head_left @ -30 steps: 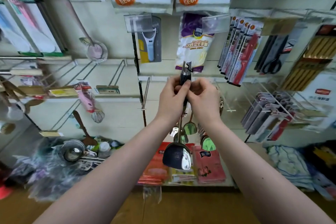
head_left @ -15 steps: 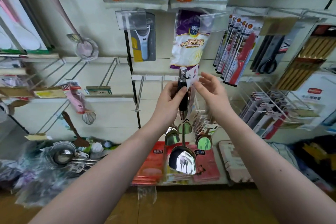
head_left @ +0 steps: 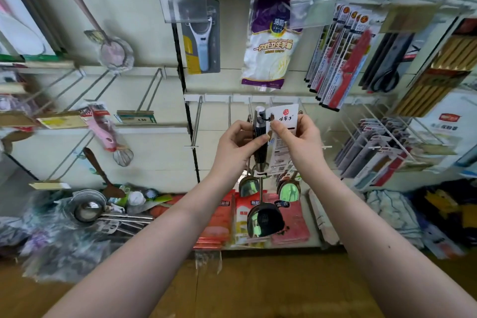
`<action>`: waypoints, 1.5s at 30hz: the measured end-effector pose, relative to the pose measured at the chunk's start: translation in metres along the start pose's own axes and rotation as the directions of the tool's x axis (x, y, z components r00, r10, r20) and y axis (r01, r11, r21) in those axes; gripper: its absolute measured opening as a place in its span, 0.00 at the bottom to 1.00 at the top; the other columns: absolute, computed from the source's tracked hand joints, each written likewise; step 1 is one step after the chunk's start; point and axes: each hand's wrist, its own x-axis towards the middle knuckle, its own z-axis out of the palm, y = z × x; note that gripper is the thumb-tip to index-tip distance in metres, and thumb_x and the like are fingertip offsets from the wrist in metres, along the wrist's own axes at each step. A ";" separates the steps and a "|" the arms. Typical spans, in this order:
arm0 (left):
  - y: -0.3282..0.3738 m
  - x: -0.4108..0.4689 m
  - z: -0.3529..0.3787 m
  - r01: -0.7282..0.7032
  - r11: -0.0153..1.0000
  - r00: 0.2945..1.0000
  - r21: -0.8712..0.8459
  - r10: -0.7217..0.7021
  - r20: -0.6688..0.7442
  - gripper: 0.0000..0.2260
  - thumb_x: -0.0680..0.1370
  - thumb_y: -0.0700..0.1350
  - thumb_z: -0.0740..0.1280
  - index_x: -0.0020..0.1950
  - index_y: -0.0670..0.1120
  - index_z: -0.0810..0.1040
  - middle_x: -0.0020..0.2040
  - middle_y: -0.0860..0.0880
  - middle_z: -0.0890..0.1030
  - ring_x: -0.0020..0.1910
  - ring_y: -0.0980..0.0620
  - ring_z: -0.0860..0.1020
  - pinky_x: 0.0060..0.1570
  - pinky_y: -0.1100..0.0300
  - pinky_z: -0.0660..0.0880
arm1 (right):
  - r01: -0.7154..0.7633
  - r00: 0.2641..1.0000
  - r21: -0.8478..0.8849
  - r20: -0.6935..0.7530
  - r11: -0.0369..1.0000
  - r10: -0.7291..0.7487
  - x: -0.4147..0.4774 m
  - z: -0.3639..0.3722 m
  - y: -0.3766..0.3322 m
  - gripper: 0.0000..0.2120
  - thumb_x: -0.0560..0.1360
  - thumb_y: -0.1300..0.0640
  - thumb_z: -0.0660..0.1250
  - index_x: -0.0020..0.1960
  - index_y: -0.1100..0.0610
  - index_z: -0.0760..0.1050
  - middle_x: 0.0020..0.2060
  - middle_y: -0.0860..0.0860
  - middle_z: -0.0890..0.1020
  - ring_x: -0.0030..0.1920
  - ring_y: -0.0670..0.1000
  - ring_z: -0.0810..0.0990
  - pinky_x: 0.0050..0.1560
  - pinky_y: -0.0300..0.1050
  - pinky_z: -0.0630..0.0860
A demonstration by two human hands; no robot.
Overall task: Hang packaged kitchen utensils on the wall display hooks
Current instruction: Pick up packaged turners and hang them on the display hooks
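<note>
Just the head cam here, looking at a shop wall full of kitchen stuff. Both forearms reach up and forward from the bottom corners, and the hands meet in the middle of the frame, in front of a row of bare wire hooks (head_left: 196, 121).

The left hand (head_left: 237, 142) is wrapped around the dark handle of a steel ladle (head_left: 264, 218), with the fingers curled over the front and the thumb tip pressed on the handle's side. The ladle hangs straight down from that grip, its bowl at the bottom in front of the red packets (head_left: 216, 219) on the shelf. It's off the hooks and held in the air just in front of them.

The right hand (head_left: 296, 137) pinches the white paper tag (head_left: 284, 115) between thumb and fingers. The tag is tied to the handle's top by a small black loop and stands upright beside it.

Two more spoons (head_left: 249, 186) hang just behind the hands. Higher up are a packaged peeler (head_left: 201, 39), a bag of disposable gloves (head_left: 271, 41) and red knife packs (head_left: 340, 54). A pink whisk (head_left: 108, 131) hangs off to the left.
</note>
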 end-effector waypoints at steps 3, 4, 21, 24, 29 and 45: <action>-0.009 -0.004 -0.003 0.012 1.000 1.000 -0.026 -0.012 0.005 0.07 0.75 0.36 0.69 0.41 0.45 0.73 0.42 0.46 0.82 0.42 0.50 0.81 0.49 0.53 0.78 | -0.001 1.000 -0.014 0.009 1.000 0.001 -0.007 0.003 0.004 0.06 0.73 0.54 0.71 0.47 0.53 0.75 0.40 0.47 0.82 0.38 0.44 0.81 0.40 0.40 0.78; -0.013 -0.005 -0.004 0.024 0.999 1.000 -0.037 -0.024 0.003 0.07 0.75 0.36 0.69 0.41 0.45 0.73 0.42 0.45 0.81 0.43 0.48 0.80 0.49 0.51 0.77 | -0.006 1.000 -0.016 0.012 1.000 0.006 -0.009 0.004 0.007 0.05 0.73 0.54 0.71 0.46 0.52 0.75 0.39 0.46 0.82 0.38 0.43 0.81 0.39 0.39 0.78; -0.116 0.012 -0.009 0.280 0.957 0.956 0.072 -0.272 -0.107 0.03 0.78 0.44 0.66 0.51 0.47 0.78 0.47 0.50 0.81 0.49 0.53 0.79 0.52 0.60 0.76 | -0.342 0.939 -0.036 0.018 0.939 0.342 0.000 0.018 0.111 0.13 0.71 0.47 0.72 0.51 0.52 0.78 0.46 0.49 0.84 0.48 0.51 0.83 0.54 0.57 0.79; -0.136 0.021 -0.010 0.343 0.932 0.936 0.117 -0.329 -0.126 0.02 0.78 0.45 0.67 0.49 0.49 0.77 0.49 0.49 0.82 0.52 0.48 0.80 0.58 0.51 0.76 | -0.421 0.905 -0.084 0.022 0.903 0.424 0.007 0.021 0.131 0.19 0.71 0.44 0.71 0.55 0.55 0.76 0.50 0.51 0.83 0.51 0.54 0.82 0.55 0.58 0.78; -0.160 0.026 -0.014 0.380 0.921 0.924 0.088 -0.374 -0.079 0.08 0.79 0.45 0.65 0.54 0.43 0.79 0.50 0.45 0.83 0.52 0.48 0.81 0.58 0.51 0.76 | -0.443 0.891 -0.092 0.061 0.892 0.449 0.012 0.022 0.156 0.09 0.73 0.47 0.69 0.49 0.51 0.74 0.47 0.51 0.83 0.47 0.51 0.83 0.52 0.56 0.79; -0.188 0.073 -0.004 0.415 0.898 0.909 0.144 -0.402 -0.108 0.04 0.80 0.44 0.64 0.48 0.48 0.77 0.44 0.49 0.82 0.44 0.53 0.81 0.52 0.56 0.78 | -0.492 0.868 -0.102 0.023 0.865 0.496 0.057 0.029 0.194 0.13 0.72 0.46 0.70 0.49 0.54 0.77 0.46 0.51 0.83 0.47 0.54 0.82 0.53 0.60 0.77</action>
